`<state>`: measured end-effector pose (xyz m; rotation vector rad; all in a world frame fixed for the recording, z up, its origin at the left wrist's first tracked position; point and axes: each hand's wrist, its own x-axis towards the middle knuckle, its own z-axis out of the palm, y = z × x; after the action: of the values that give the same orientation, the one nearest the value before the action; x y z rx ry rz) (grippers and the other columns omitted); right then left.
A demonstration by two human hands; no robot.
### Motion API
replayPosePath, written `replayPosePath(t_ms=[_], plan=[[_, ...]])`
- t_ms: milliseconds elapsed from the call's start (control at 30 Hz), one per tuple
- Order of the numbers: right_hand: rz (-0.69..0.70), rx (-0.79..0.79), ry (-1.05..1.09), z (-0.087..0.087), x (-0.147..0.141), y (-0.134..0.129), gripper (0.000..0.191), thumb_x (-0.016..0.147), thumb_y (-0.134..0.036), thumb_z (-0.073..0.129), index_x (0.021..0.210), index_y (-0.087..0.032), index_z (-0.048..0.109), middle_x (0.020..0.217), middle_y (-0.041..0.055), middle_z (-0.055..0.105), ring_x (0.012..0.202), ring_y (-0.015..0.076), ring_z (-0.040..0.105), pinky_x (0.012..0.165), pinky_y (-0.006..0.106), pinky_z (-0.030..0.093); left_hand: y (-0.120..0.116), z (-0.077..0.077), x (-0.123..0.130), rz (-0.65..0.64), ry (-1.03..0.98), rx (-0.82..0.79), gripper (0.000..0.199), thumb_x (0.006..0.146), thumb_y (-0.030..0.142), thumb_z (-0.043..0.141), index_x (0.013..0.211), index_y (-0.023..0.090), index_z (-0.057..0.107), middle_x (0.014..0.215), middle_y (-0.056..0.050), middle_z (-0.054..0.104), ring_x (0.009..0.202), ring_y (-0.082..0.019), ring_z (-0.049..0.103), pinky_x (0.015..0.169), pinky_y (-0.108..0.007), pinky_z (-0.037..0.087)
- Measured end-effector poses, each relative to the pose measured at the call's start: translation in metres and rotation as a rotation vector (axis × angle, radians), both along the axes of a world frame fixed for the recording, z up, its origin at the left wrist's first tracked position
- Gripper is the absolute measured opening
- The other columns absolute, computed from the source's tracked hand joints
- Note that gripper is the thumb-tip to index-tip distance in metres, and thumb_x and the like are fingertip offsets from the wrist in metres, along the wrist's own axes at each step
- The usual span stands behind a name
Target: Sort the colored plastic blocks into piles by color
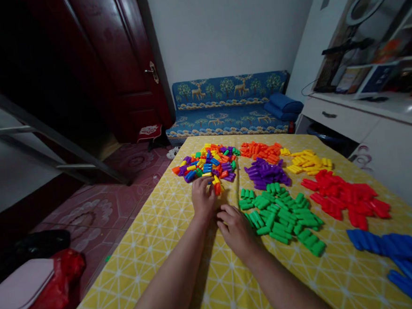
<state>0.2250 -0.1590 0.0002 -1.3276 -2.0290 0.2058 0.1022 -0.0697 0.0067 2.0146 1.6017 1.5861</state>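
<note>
On yellow tablecloth [155, 242], loose plastic pieces [210, 163]

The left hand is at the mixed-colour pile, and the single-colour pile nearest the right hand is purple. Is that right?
Not quite: the green pile, not the purple one, is nearest the right hand, as the head view shows. The left hand is indeed at the mixed-colour pile.

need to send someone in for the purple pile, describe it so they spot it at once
On the yellow cloth in front of the blue sofa, find the mixed-colour pile. Just right of it, look between the orange pile behind and the green pile in front. The purple pile is the only one made wholly of that colour.
</note>
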Motion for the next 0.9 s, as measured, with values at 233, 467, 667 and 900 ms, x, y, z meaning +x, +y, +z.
replayPosePath(t_ms=[233,467,667,900], plan=[[-0.016,-0.004,0.215,-0.003,0.005,0.006,0.023,0.084,-0.007,0.051,0.088,-0.020,0.070,0.093,0.0067,0.069,0.089,0.0205,0.064,0.083,0.034,0.052,0.051,0.027,0.004,0.011,0.448,-0.188,0.057,0.079,0.046,0.066,0.131,0.027,0.057,0.145,-0.009,0.048,0.137,-0.037,0.034,0.111,-0.050,0.028],[-0.034,-0.002,0.287,-0.002,0.007,0.007,0.023,0.084,-0.007,0.049,0.087,-0.019,0.068,0.090,0.0070,0.069,0.086,0.0196,0.064,0.080,0.032,0.052,0.056,0.020,0.004,0.001,0.632,-0.290,0.056,0.078,0.054,0.063,0.130,0.034,0.059,0.135,-0.011,0.054,0.133,-0.038,0.036,0.106,-0.056,0.028],[-0.037,0.017,0.351,0.001,0.008,0.007,0.022,0.085,-0.010,0.049,0.085,-0.020,0.068,0.087,0.0068,0.070,0.083,0.0195,0.065,0.077,0.032,0.053,0.015,0.013,-0.008,-0.021,0.568,-0.307,0.040,0.083,0.049,0.058,0.117,0.032,0.068,0.130,-0.010,0.056,0.122,-0.033,0.047,0.100,-0.048,0.039],[-0.034,0.048,0.437,0.002,0.008,0.006,0.019,0.087,-0.014,0.050,0.084,-0.021,0.067,0.086,0.0072,0.069,0.081,0.0198,0.064,0.078,0.033,0.053,-0.037,0.014,-0.016,-0.046,0.539,-0.333,0.040,0.078,0.044,0.066,0.116,0.032,0.069,0.137,-0.011,0.052,0.125,-0.038,0.045,0.098,-0.052,0.042]])
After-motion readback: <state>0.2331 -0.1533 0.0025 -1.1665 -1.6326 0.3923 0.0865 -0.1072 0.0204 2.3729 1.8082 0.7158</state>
